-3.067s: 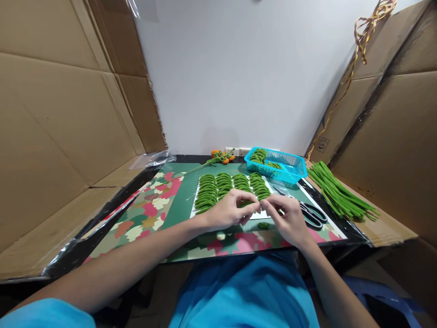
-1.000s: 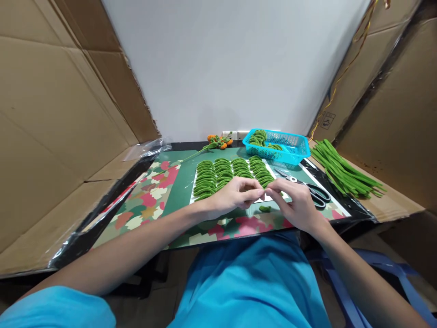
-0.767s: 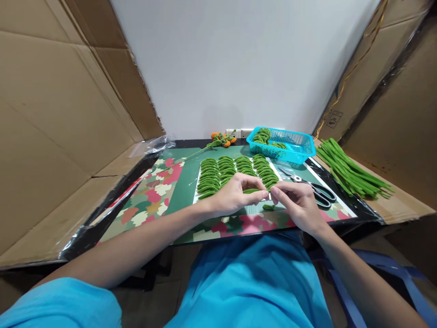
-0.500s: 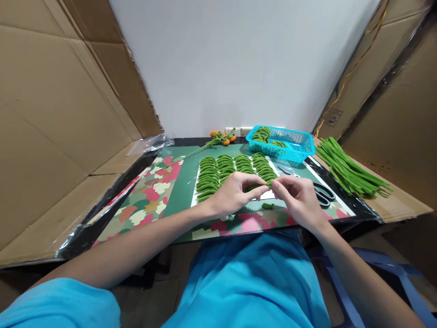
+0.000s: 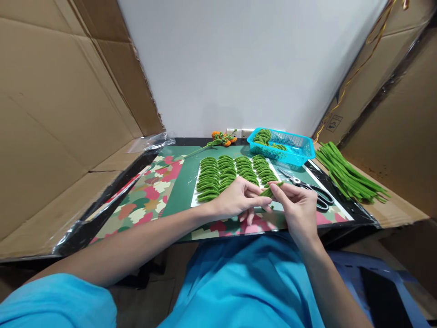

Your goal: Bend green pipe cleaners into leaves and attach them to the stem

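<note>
A green fuzzy chenille leaf (image 5: 267,192) is held between my two hands, just above the near right corner of a white sheet (image 5: 194,200). My right hand (image 5: 297,202) pinches it between thumb and fingers. My left hand (image 5: 241,200) has its thumb and forefinger closed at the leaf's left end, its other fingers curled loosely below. Rows of similar curved green chenille leaves (image 5: 209,175) lie on the sheet, their near right part covered by my left hand. Black-handled scissors (image 5: 321,196) lie beside my right hand, partly hidden behind it.
A blue plastic basket (image 5: 303,157) holding several green leaves stands at the back right. Long green pipe cleaners (image 5: 348,173) lie in a bundle on cardboard at the right. An orange flower stem (image 5: 223,139) lies at the back. Cardboard walls (image 5: 61,91) flank the table.
My hands have come slightly nearer, and a green leaf now shows between them. The small green piece lying in front of the sheet is no longer plainly visible there.
</note>
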{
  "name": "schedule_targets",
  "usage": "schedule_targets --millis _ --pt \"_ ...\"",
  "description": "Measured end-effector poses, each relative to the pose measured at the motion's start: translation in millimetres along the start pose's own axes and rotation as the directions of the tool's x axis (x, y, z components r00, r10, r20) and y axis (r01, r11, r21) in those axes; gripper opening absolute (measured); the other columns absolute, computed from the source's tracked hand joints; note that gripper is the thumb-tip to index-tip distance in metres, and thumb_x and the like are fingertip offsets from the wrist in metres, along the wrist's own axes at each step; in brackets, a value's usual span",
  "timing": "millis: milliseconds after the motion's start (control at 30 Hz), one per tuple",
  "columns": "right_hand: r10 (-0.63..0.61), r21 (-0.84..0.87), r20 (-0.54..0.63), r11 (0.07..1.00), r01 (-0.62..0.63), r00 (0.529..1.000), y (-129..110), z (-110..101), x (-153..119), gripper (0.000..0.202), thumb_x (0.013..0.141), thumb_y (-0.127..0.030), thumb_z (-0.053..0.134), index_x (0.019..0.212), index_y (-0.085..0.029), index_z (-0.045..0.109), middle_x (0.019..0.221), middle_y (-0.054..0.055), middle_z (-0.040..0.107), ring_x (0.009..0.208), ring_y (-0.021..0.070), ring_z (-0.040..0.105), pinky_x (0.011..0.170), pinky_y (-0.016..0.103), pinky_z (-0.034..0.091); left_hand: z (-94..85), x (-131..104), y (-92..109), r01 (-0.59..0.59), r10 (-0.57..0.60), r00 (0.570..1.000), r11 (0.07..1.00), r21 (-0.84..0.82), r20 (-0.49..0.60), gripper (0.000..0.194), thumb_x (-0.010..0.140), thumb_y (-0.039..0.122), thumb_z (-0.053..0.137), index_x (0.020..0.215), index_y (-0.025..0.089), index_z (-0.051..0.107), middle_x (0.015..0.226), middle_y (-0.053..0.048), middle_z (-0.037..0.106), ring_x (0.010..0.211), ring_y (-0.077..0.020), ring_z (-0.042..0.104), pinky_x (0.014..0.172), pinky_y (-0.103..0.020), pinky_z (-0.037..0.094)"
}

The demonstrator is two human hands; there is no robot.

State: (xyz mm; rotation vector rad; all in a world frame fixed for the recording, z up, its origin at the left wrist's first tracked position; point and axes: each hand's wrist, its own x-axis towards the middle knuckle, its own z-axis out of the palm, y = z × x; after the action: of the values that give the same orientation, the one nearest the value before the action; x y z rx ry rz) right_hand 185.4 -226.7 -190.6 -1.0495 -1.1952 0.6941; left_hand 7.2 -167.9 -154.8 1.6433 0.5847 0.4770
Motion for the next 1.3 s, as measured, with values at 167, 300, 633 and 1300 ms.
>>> schedule_targets --millis 167,300,633,1300 --pt "-0.13 -0.191 -0.067 0.975 0.115 0.989 0 4 1 0.02 0.092 -0.035 0.078 0.102 -0.02 0.087 0.095 0.008 0.085 0.079 0.0272 0.082 0.07 0.034 0.066 1.3 -1 0 -0.026 0.039 0.989 0.995 0.093 -0.14 0.039 0.093 0.045 0.076 0.085 0.007 0.083 0.046 -0.003 0.064 0.034 -0.0121 0.059 0.034 -0.017 0.039" --pt "-0.045 0.002 -0.096 0.999 0.045 0.994 -6 5 4 0.03 0.091 -0.039 0.08 0.113 -0.018 0.084 0.1 0.009 0.085 0.088 0.0287 0.083 0.079 0.039 0.07 0.5 1 -4 -0.004 0.0 0.996 0.999 -0.039 -0.093 0.051 0.091 0.057 0.075 0.092 0.007 0.082 0.06 -0.007 0.074 0.034 -0.011 0.058 0.033 -0.018 0.039" --pt "-0.107 -0.048 -0.104 0.994 0.103 0.989 7 1 0 0.021 0.089 -0.036 0.082 0.102 -0.02 0.087 0.092 0.008 0.085 0.082 0.0291 0.083 0.081 0.042 0.07 5.3 -1 -5 -0.075 0.067 0.995 0.989 -0.126 -0.07 0.042 0.087 0.045 0.081 0.072 0.006 0.077 0.067 -0.012 0.078 0.032 -0.0054 0.043 0.032 -0.02 0.033" --pt "0.153 0.267 0.076 0.949 -0.168 0.985 7 -2 2 0.035 0.088 -0.043 0.085 0.116 -0.022 0.084 0.106 0.011 0.085 0.081 0.0279 0.083 0.071 0.041 0.072 15.8 0 -2 -0.123 0.112 0.98 0.99 -0.062 -0.164 0.035 0.086 0.036 0.072 0.065 0.009 0.075 0.06 -0.011 0.075 0.037 -0.0066 0.039 0.038 -0.022 0.031"
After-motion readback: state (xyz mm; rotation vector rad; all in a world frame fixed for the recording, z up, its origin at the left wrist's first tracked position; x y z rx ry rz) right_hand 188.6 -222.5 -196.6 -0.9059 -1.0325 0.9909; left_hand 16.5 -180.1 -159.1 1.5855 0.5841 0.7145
